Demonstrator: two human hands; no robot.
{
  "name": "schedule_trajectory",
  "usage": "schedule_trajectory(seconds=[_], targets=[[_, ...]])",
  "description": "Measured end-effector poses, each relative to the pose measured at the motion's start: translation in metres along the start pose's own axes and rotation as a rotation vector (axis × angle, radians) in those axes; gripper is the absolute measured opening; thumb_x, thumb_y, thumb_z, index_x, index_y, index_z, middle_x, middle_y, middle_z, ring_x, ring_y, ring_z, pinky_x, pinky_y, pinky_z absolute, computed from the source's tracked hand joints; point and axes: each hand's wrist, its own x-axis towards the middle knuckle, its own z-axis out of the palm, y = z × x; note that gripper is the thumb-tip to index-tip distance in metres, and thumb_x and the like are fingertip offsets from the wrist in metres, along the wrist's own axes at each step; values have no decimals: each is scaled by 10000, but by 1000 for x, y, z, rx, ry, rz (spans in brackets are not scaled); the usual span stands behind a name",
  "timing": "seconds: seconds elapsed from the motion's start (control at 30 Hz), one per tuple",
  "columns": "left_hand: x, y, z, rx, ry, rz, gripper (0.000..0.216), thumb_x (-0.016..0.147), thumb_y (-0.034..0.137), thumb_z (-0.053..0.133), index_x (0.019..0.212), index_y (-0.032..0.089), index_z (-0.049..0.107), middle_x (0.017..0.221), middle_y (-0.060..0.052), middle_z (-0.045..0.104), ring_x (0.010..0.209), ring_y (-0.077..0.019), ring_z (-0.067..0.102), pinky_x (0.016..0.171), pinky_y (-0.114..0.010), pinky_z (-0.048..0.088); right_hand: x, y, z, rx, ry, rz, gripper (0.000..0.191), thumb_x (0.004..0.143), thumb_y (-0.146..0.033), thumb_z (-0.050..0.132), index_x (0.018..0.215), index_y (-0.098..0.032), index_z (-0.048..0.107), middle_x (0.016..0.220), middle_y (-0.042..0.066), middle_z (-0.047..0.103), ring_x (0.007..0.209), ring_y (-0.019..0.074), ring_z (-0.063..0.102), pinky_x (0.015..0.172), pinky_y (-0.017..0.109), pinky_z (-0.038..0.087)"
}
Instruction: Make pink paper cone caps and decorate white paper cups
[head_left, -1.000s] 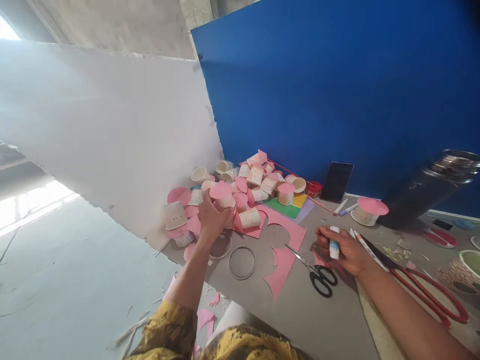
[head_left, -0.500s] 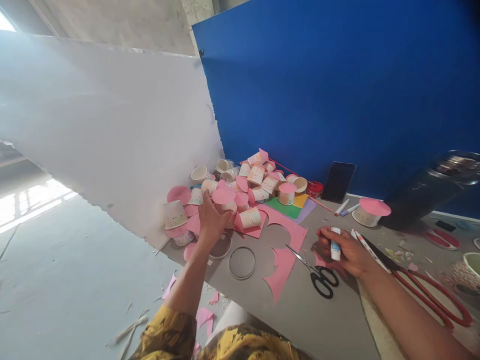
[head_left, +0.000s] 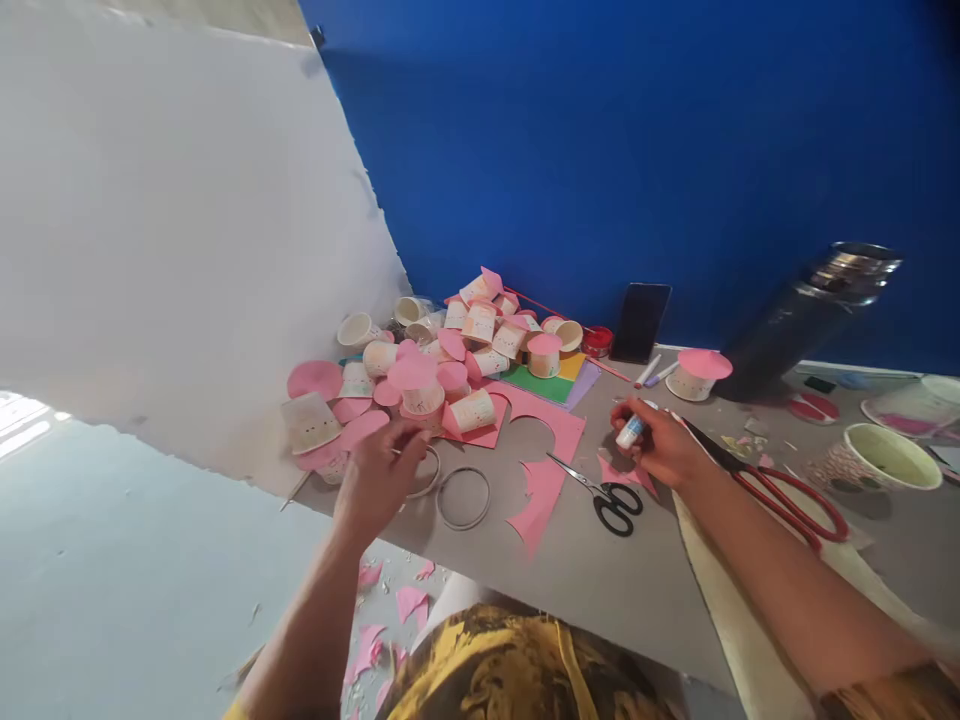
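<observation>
Right hand (head_left: 664,447) is curled closed around a little white tube (head_left: 630,432) with a blue label, held over the right-hand part of the table (head_left: 660,600), just past a pink paper scrap (head_left: 626,474). Left hand (head_left: 377,475) is over by the front left corner, fingers bent and about half open, looks empty to me. Its fingertips overlap a metal ring (head_left: 428,474) and the nearest cups, so can't tell if they're touching. Second ring (head_left: 463,498) is lying right beside the first, near the front edge.

The paper cups (head_left: 472,410) are a proper jumble from the left edge to the back edge, loads with pink paper discs (head_left: 411,371) on them, some tipped over. Pink cut-out sheet (head_left: 568,440) runs forward from the pile, with black-handled scissors (head_left: 600,492) beside it. Phone (head_left: 641,322) leans at the back edge, dark flask (head_left: 784,330) further right, and red-handled shears (head_left: 742,468) lie behind the right forearm.
</observation>
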Motion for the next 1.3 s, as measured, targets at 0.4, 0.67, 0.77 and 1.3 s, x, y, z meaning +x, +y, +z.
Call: schedule_trajectory(seconds=[0.4, 0.67, 0.77, 1.3], targets=[[-38, -16, 39, 337, -453, 291, 726, 786, 245, 698, 1475, 202, 475, 1503, -107, 530, 1372, -346, 440, 1092, -504, 454, 17, -9, -10, 172, 108, -149, 422, 583, -350, 979, 783, -187, 646, 658, -48, 616, 510, 61, 479, 435, 177, 436], [-37, 5, 83, 203, -484, 559, 418, 854, 258, 697, 1267, 237, 638, 1411, -132, 605, 1371, -349, 470, 1096, -552, 461, 13, -15, -9, 119, 75, -197, 393, 598, -303, 953, 832, -209, 650, 654, -60, 585, 556, 75, 498, 462, 180, 424], [-45, 15, 101, 200, -561, 627, 477, 812, 231, 757, 1273, 238, 635, 1487, -140, 555, 1444, -360, 410, 1127, -564, 431, 10, -22, -11, 93, 74, -208, 385, 656, -433, 914, 810, -217, 635, 637, -55, 556, 525, 81, 458, 438, 196, 386], [-46, 15, 133, 192, -344, 758, 200, 945, 69, 508, 923, 200, 657, 1045, -98, 715, 1004, -267, 638, 858, -425, 479, -32, -68, -7, -253, 109, -247, 362, 635, -455, 878, 753, -163, 698, 634, 8, 622, 533, 94, 446, 466, 225, 280]])
